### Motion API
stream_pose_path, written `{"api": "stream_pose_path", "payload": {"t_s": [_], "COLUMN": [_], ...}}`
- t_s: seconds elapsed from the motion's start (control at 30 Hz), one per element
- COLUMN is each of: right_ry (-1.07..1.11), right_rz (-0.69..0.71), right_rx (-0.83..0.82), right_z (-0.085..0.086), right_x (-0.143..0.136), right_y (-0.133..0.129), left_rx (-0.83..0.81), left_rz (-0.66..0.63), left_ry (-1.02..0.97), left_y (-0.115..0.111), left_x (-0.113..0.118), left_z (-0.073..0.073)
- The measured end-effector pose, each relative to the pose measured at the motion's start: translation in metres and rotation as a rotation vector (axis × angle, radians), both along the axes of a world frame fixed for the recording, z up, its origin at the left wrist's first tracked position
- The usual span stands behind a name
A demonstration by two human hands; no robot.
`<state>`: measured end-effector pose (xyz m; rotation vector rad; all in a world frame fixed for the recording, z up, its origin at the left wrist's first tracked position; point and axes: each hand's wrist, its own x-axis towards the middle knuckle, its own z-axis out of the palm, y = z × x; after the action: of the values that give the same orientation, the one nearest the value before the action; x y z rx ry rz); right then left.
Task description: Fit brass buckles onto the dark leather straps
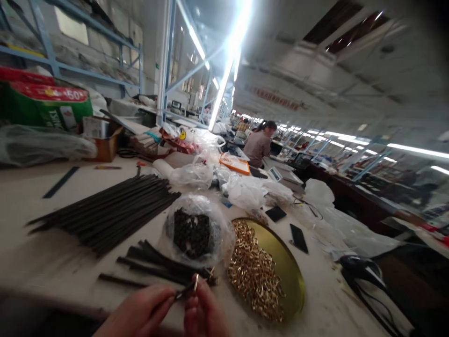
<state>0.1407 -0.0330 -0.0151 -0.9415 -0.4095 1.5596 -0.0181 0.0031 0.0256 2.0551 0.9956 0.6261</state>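
Pinching a thin dark strip [182, 293] between them, both hands [168, 311] meet low, fingertips together

Both hands are showing bare at the bottom edge of the view: the left hand [138, 312] and the right hand [203, 313] are wearing no gloves, rings or sleeves.

A long pale workbench [31, 210] is carrying a fan of black strips [105, 213] toward its left side, a shorter bundle of strips [154, 264] nearer the front edge, a clear bag of dark pieces [192, 231] at the middle, and a round gold tray [291, 271] of brass clips [254, 274] just right of it
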Motion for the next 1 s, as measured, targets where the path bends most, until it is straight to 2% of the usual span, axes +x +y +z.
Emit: {"api": "stream_pose_path", "payload": {"t_s": [0.07, 0.13, 0.23, 0.33, 0.43, 0.57, 0.73, 0.8, 0.9, 1.0], "right_ry": [0.363, 0.484, 0.508, 0.430, 0.250, -0.127, -0.261, -0.379, -0.724, -1.081], "right_rz": [-0.075, -0.099, -0.080, -0.047, -0.061, -0.154, -0.130, -0.149, -0.261, -0.362], "right_rx": [-0.126, -0.172, -0.146, -0.118, -0.028, 0.141, 0.178, 0.194, 0.261, 0.445], "right_z": [-0.001, 0.003, 0.010, 0.009, 0.004, -0.002, -0.006, -0.009, -0.014, -0.012], "right_x": [0.000, 0.001, 0.000, -0.007, -0.016, -0.021, -0.021, -0.020, -0.015, -0.008], "right_y": [-0.007, -0.012, -0.016, -0.017, -0.018, -0.022, -0.023, -0.022, -0.023, -0.029], "left_rx": [-0.030, -0.055, -0.083, -0.116, -0.231, -0.408, -0.539, -0.559, -0.539, -0.547], "left_rz": [-0.093, -0.145, -0.154, -0.129, -0.098, -0.117, -0.110, -0.104, -0.060, -0.015], "left_ry": [0.086, 0.119, 0.128, 0.117, 0.021, -0.123, -0.237, -0.257, -0.236, -0.226], "left_y": [0.000, 0.001, 0.001, 0.000, -0.001, 0.000, 0.002, 0.002, 0.002, 0.002], "left_x": [0.000, 0.000, 0.001, 0.008, 0.017, 0.021, 0.019, 0.019, 0.019, 0.020], "left_z": [-0.005, -0.006, -0.003, 0.000, -0.001, -0.009, -0.020, -0.022, -0.023, -0.024]}}
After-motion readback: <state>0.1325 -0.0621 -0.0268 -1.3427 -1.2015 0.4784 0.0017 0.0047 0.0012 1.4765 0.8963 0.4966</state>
